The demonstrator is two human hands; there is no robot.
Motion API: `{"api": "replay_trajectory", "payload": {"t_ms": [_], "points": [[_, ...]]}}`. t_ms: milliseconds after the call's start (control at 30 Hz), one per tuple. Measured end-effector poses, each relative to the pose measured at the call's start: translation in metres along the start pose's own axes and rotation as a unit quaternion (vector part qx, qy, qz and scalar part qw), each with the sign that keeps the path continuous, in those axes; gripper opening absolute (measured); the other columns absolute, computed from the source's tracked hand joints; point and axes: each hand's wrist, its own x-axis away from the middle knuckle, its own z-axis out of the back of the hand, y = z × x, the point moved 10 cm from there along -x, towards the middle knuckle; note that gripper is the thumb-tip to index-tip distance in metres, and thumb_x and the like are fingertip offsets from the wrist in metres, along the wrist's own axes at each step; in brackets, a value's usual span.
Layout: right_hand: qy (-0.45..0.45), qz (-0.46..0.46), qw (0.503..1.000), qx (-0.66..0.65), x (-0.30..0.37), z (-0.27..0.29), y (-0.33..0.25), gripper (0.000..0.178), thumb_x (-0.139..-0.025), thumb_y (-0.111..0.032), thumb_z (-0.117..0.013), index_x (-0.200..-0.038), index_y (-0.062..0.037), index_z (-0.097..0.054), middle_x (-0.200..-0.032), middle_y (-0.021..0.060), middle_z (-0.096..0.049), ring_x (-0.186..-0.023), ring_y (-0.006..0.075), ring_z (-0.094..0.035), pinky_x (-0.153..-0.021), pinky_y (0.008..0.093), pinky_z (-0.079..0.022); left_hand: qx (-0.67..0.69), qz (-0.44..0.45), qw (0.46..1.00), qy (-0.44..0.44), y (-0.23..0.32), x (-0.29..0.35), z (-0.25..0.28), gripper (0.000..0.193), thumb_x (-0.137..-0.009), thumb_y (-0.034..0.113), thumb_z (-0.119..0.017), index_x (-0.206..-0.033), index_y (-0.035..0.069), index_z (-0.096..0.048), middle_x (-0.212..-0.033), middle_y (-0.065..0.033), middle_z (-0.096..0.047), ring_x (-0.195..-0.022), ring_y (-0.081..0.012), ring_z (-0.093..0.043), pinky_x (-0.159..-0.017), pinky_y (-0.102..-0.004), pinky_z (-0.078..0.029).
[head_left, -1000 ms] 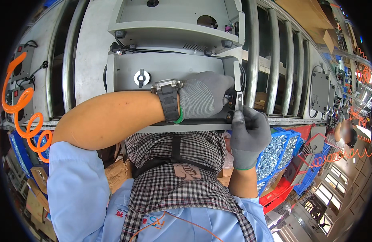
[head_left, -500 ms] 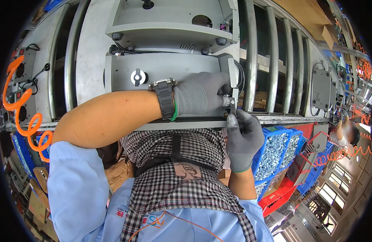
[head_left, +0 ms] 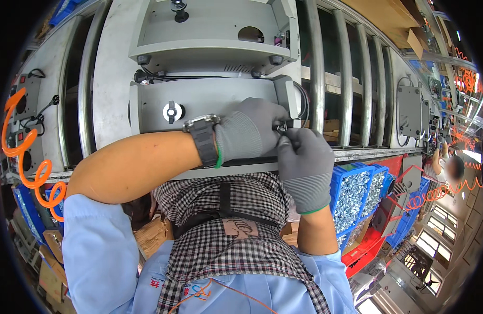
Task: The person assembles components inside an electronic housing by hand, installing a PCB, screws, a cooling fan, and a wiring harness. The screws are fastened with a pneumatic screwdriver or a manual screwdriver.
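Note:
Both hands wear grey knitted gloves and meet at the right end of a grey sheet-metal housing [head_left: 210, 89]. My left hand [head_left: 252, 125] reaches across it, fingers curled round a small dark metal part [head_left: 281, 127] close to the end wall. From below, my right hand [head_left: 305, 167] closes its thumb and fingers at the same part. Fingers hide most of the part, so its exact kind does not show. Left of my hands, a round white-and-black knob [head_left: 172, 112] stands on the housing's inner panel.
Behind it stands a second grey housing [head_left: 210, 47] with rubber feet and a black cable. Metal rollers [head_left: 346, 78] run on the right. Blue bins [head_left: 351, 196] of small metal fasteners and a red bin [head_left: 363, 256] sit lower right. An orange coiled hose [head_left: 29, 141] hangs left.
My right hand has risen and moved left, its fingers now closing close to my left hand's fingertips. The housings sit slightly further left and the near one lower in the view.

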Motion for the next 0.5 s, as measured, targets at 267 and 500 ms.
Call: {"api": "replay_trajectory", "payload": {"t_ms": [267, 500], "points": [[0.073, -0.054, 0.993, -0.072, 0.021, 0.007, 0.015, 0.01, -0.081, -0.009, -0.067, -0.088, -0.0025, -0.065, -0.071, 0.0129, -0.058, -0.058, 0.0265, -0.06, -0.053, 0.0361, -0.047, 0.015, 0.04, 0.997, -0.066, 0.01, 0.001, 0.007, 0.033, -0.077, 0.016, -0.064, -0.106, 0.001, -0.068, -0.09, -0.0195, -0.069, -0.085, -0.0297, -0.067, -0.08, -0.0362, -0.053], [0.161, -0.043, 0.961, -0.218, 0.039, 0.015, 0.032, 0.016, -0.078, -0.005, -0.071, -0.093, 0.0001, -0.067, -0.071, 0.0065, -0.058, -0.054, 0.0106, -0.053, -0.049, 0.0241, -0.041, -0.121, 0.013, 0.989, -0.09, 0.004, 0.005, 0.0, 0.034, -0.086, 0.013, -0.057, -0.118, 0.003, -0.061, -0.09, -0.0211, -0.064, -0.086, -0.0337, -0.064, -0.08, -0.0422, -0.052]]}}
